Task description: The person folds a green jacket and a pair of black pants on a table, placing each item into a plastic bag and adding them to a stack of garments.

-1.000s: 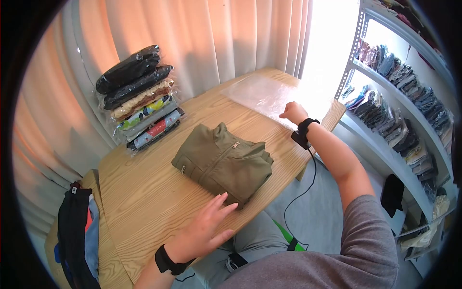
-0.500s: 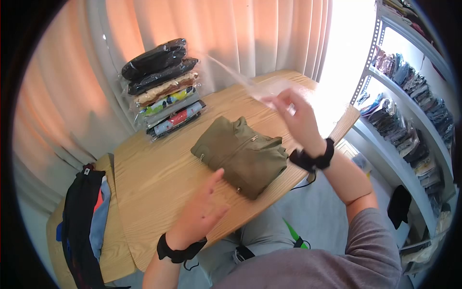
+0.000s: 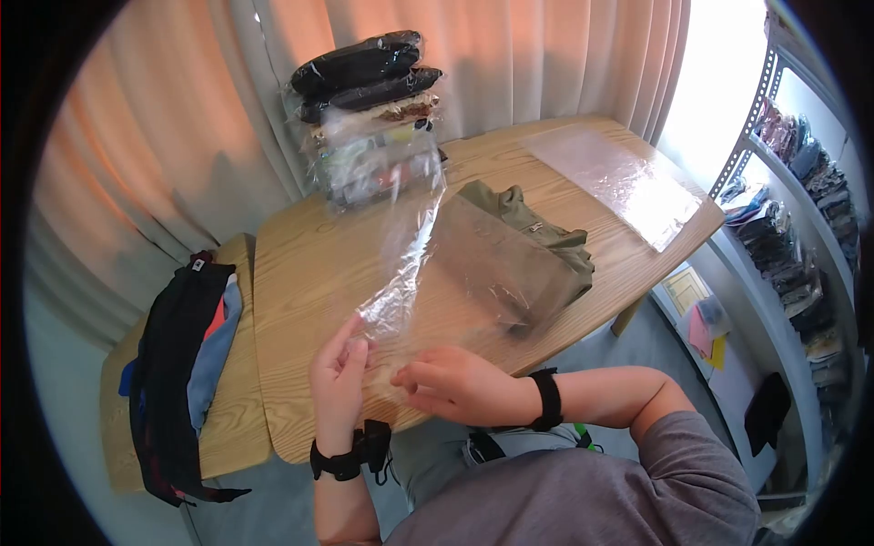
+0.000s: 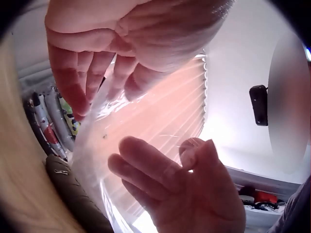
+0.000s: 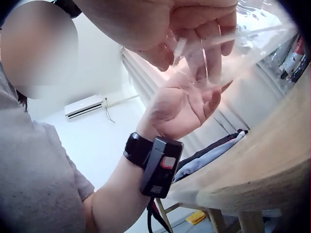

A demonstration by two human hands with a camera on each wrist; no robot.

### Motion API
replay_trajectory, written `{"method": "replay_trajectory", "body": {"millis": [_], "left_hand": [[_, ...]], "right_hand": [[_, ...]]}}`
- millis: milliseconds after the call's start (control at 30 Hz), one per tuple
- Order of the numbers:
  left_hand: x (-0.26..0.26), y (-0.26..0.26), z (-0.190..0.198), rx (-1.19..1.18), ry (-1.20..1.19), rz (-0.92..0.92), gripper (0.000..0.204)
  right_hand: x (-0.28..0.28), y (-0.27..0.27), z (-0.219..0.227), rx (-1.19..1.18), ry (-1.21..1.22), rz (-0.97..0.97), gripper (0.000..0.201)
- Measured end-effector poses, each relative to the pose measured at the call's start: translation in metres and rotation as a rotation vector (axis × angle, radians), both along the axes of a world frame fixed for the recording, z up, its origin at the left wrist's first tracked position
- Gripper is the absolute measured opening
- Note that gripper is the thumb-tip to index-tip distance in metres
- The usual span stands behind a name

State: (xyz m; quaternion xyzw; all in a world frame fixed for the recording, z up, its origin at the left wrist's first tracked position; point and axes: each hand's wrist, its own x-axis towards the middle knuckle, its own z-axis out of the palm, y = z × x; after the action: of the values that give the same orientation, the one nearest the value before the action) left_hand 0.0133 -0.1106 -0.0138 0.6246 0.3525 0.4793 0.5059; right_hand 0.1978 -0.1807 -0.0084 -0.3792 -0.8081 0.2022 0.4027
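A clear plastic bag (image 3: 401,273) stretches up from both hands in the head view, its film overlapping part of the folded olive jacket (image 3: 505,202). The left hand (image 3: 339,387) pinches the bag's near edge between thumb and fingers. To its right, the right hand (image 3: 469,387) pinches the same edge, thumb against index finger. In the left wrist view, film runs from the left hand's fingertips (image 4: 82,104) down past the right hand (image 4: 180,189). The jacket lies zip side up on the wooden table (image 3: 300,300), beyond the hands.
More clear plastic (image 3: 619,182) lies flat at the table's far right. A stack of bagged folded clothes (image 3: 360,68) stands at the back, by the curtain. Dark garments (image 3: 177,346) hang over a lower surface at left. Shelves (image 3: 756,150) of packed clothes stand at right.
The right hand has lifted a clear plastic bag off the table's far right and brought it left, in front of the body. The left hand, empty before, has taken hold of its edge.
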Motion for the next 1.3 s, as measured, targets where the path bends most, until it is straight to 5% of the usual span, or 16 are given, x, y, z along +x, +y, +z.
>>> {"method": "replay_trajectory", "body": {"millis": [67, 133, 267, 333, 367, 467, 567, 700, 767, 900, 1100, 1300], "left_hand": [[-0.013, 0.0, -0.008, -0.079, 0.11, 0.04, 0.04], [-0.025, -0.004, -0.011, -0.131, 0.087, 0.195, 0.039], [-0.064, -0.006, -0.028, -0.171, 0.131, 0.278, 0.042], [-0.078, -0.006, -0.042, -0.184, 0.064, 0.317, 0.043], [-0.082, -0.009, -0.041, -0.23, 0.108, 0.33, 0.044], [-0.093, -0.01, -0.052, -0.364, 0.146, 0.309, 0.046], [-0.095, -0.012, -0.057, -0.317, 0.219, 0.298, 0.046], [-0.096, -0.009, -0.072, -0.233, 0.104, 0.32, 0.047], [-0.099, -0.008, -0.074, -0.246, 0.113, 0.292, 0.048], [-0.098, -0.011, -0.067, -0.3, 0.156, 0.272, 0.05], [-0.099, -0.01, -0.067, -0.316, 0.164, 0.268, 0.049], [-0.096, -0.003, -0.086, -0.209, 0.122, 0.328, 0.048]], "right_hand": [[0.004, -0.01, 0.015, -0.122, 0.013, 0.044, 0.025], [0.024, -0.014, 0.039, -0.494, 0.135, 0.044, 0.028], [0.099, 0.031, 0.075, -0.558, 0.008, -0.346, 0.029], [0.154, 0.065, 0.062, -0.402, -0.093, -0.484, 0.052], [0.178, 0.082, 0.057, -0.538, -0.181, -0.571, 0.07], [0.208, 0.108, 0.046, -0.87, -0.312, -0.808, 0.082], [0.228, 0.131, 0.02, -1.146, -0.157, -0.614, 0.083], [0.227, 0.145, 0.004, -1.19, -0.126, -0.597, 0.081], [0.235, 0.149, -0.006, -1.347, 0.084, -0.515, 0.08], [0.235, 0.141, -0.006, -1.367, 0.113, -0.601, 0.072], [0.22, 0.071, 0.009, -1.13, 0.658, -0.373, 0.042], [0.208, -0.016, -0.011, -0.897, 1.188, -0.35, 0.042]]}}
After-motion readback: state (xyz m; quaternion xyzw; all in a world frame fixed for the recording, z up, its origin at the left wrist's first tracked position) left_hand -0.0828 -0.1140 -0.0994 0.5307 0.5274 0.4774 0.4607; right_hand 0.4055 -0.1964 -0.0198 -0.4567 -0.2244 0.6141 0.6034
